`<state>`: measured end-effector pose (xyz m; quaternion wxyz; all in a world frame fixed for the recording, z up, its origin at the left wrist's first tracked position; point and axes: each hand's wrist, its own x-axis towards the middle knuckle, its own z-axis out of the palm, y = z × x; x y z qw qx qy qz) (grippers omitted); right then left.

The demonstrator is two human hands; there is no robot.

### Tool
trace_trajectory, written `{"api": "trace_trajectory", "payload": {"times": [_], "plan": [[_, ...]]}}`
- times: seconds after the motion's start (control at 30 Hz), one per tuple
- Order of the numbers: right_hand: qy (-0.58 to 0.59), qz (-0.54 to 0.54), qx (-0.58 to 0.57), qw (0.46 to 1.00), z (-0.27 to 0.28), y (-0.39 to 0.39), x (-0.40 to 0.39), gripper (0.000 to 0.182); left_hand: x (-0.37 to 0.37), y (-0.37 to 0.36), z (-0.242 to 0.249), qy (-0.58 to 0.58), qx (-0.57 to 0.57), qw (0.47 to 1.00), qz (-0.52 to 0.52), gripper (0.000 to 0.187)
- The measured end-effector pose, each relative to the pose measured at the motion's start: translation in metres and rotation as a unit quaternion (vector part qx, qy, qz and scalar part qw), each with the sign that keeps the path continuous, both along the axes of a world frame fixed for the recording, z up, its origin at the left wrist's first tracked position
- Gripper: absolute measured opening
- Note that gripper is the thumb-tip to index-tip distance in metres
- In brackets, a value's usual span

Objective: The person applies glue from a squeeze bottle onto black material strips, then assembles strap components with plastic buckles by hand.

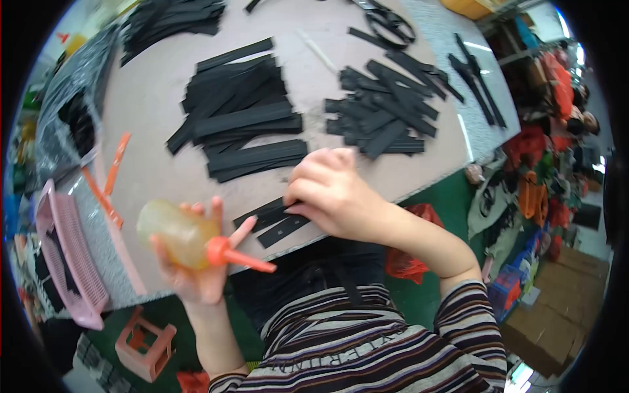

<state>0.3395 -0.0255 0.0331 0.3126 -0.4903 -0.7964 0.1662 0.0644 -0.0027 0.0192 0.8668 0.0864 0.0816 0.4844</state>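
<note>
My left hand [196,285] is wrapped around a squeeze bottle [173,229] of yellowish liquid, tilted so its orange nozzle points toward the lower right. One finger sticks out past the bottle's neck. My right hand [334,193] pinches the end of a black fabric strip [265,215] at the table's near edge. Just below that strip lies another short black strip [283,231] with small pale marks on it. Farther up are a large pile of wide black strips [246,108] and, to its right, a looser heap of narrower ones [386,108].
Black-handled scissors [391,29] lie at the far side of the table [157,131]. A pink basket [65,255] and a clear plastic bag [69,111] stand at the left. A pink stool [145,344] is on the floor; cardboard [547,308] lies at the right.
</note>
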Motion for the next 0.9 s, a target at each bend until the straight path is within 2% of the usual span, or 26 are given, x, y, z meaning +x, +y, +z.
{"api": "trace_trajectory", "payload": {"times": [0.1,0.13,0.2,0.3,0.4,0.43,0.47,0.53,0.57,0.6,0.63,0.7,0.77,0.83,0.9], "plan": [[0.005,-0.008,0.057,0.998,-0.001,-0.002,0.008,0.017,0.0,0.002,0.002,0.006,0.024,1.0,-0.005,0.063],[0.002,-0.01,0.063,0.998,-0.004,-0.002,0.009,0.016,-0.002,0.0,0.001,0.06,0.01,0.998,0.01,0.064],[0.0,-0.015,0.079,0.997,-0.011,-0.001,0.009,0.014,-0.002,0.001,-0.002,0.05,0.018,0.999,0.007,0.065],[0.015,-0.029,0.074,0.997,0.008,-0.004,0.008,0.017,0.0,0.003,0.0,0.017,0.03,0.999,-0.007,0.063],[0.16,-0.058,-0.025,0.985,0.04,-0.012,0.041,0.014,0.001,0.004,0.001,-0.007,0.035,0.999,-0.019,0.061],[0.251,-0.141,-0.063,0.956,0.054,-0.013,0.052,0.015,0.0,0.004,0.0,-0.009,0.035,0.999,-0.021,0.061],[0.298,-0.201,-0.105,0.927,0.067,-0.014,0.068,0.007,-0.002,0.004,-0.002,-0.027,0.032,0.999,-0.016,0.061],[0.338,-0.249,-0.166,0.893,0.056,-0.009,0.113,0.007,-0.011,0.003,-0.005,-0.055,0.026,0.998,0.0,0.061],[0.213,-0.284,-0.195,0.914,0.044,-0.006,0.134,0.012,-0.017,0.004,-0.003,-0.056,0.036,0.998,0.02,0.06],[0.017,-0.299,-0.04,0.953,0.033,-0.005,0.133,0.014,-0.023,0.006,-0.001,-0.054,0.047,0.997,0.041,0.06],[-0.177,-0.294,0.125,0.931,0.026,0.0,0.125,0.017,-0.03,0.008,0.001,-0.054,0.062,0.995,0.061,0.06],[-0.047,-0.193,0.063,0.978,0.027,-0.007,0.082,0.022,-0.043,0.005,0.003,0.135,0.101,0.972,0.165,0.064],[0.009,-0.015,0.043,0.999,0.019,-0.015,0.031,0.026,-0.046,-0.002,0.009,0.356,0.111,0.894,0.249,0.067],[-0.005,0.056,0.065,0.996,0.003,-0.019,-0.008,0.036,-0.033,-0.004,0.01,0.419,0.144,0.861,0.249,0.067],[-0.082,0.077,0.094,0.989,-0.004,-0.014,-0.024,0.032,-0.02,-0.005,0.008,0.468,0.173,0.834,0.235,0.064]]}}
